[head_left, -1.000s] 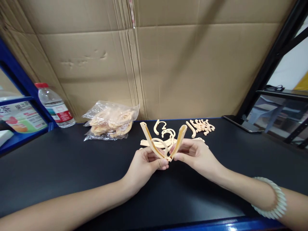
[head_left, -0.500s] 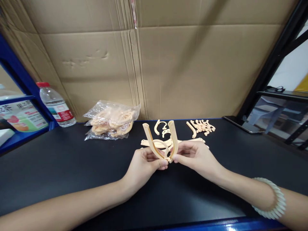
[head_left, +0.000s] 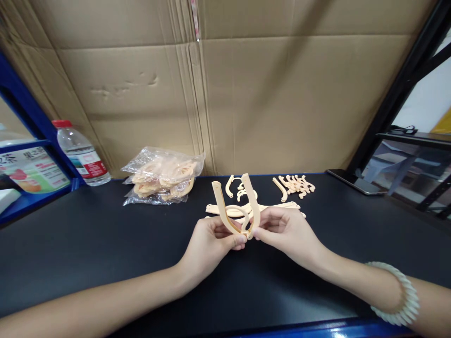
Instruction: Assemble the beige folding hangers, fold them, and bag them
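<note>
Two curved beige plastic hanger arms stand upright in a V, their lower ends together between my hands. My left hand [head_left: 214,239] pinches the left hanger arm [head_left: 222,206] low down, by the joint. A thin curved hook piece [head_left: 243,215] sits between the arms near that joint. My right hand [head_left: 287,230] grips the right hanger arm [head_left: 252,199] near its base, thumb at the joint. Whether the arms are fastened together there I cannot tell. Just behind, more long hanger arms [head_left: 220,209] lie on the black table [head_left: 141,253], partly hidden by the held parts.
Smaller curved pieces [head_left: 229,187] lie farther back, with a single arm [head_left: 280,190] and a pile of small pieces [head_left: 298,184] to the right. A clear bag of beige parts [head_left: 164,176], a water bottle [head_left: 82,157] and a phone [head_left: 355,182] stand or lie near the cardboard wall [head_left: 282,103].
The upper ends of the two hanger arms have come closer together, the right one swinging leftward. Both hands stay in nearly the same place.
</note>
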{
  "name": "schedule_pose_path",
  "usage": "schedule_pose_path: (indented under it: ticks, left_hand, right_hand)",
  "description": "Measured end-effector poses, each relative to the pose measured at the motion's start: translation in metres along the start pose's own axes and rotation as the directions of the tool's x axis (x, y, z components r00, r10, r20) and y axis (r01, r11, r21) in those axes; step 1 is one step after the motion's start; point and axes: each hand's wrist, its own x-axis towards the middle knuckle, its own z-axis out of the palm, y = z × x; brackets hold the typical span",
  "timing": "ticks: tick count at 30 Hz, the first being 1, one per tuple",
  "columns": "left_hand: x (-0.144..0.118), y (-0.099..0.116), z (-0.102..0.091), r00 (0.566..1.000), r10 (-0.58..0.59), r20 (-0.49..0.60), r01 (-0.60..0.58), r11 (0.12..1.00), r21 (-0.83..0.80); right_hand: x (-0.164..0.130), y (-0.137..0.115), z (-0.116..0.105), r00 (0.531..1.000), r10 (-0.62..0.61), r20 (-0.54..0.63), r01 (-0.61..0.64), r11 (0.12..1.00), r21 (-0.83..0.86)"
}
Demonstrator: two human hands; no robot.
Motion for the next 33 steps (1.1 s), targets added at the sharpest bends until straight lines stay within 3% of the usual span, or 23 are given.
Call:
schedule_pose_path:
  ticks: [6,12,18,26,29,33]
  left_hand:
    - [-0.002,0.0,0.001,1.0,-0.012,-0.001,0.012,1.0,0.012]
    - [-0.001,0.002,0.0,0.998,-0.043,0.039,0.043,0.999,0.006]
    - [0.003,0.004,-0.006,0.989,-0.036,0.141,0.037,0.999,-0.005]
    - [-0.002,0.006,0.001,0.997,-0.028,0.069,0.028,1.0,-0.006]
    - [-0.001,0.006,0.0,0.995,-0.065,0.082,0.067,0.997,-0.024]
    - [0.003,0.013,-0.008,0.99,-0.125,0.069,0.129,0.99,-0.056]
  right_hand:
    - [0.001,-0.003,0.001,0.998,0.016,-0.056,-0.015,0.999,0.03]
    - [0.002,-0.002,0.001,0.993,0.118,-0.028,-0.114,0.987,0.111]
    - [0.001,-0.001,-0.001,0.997,0.038,0.061,-0.041,0.997,0.057]
    - [-0.001,-0.002,0.001,1.0,0.013,0.022,-0.014,0.998,0.066]
    - [0.003,-0.002,-0.002,0.998,0.024,0.062,-0.029,0.996,0.082]
    - [0.017,-0.006,-0.025,0.974,0.015,0.226,-0.044,0.991,0.125]
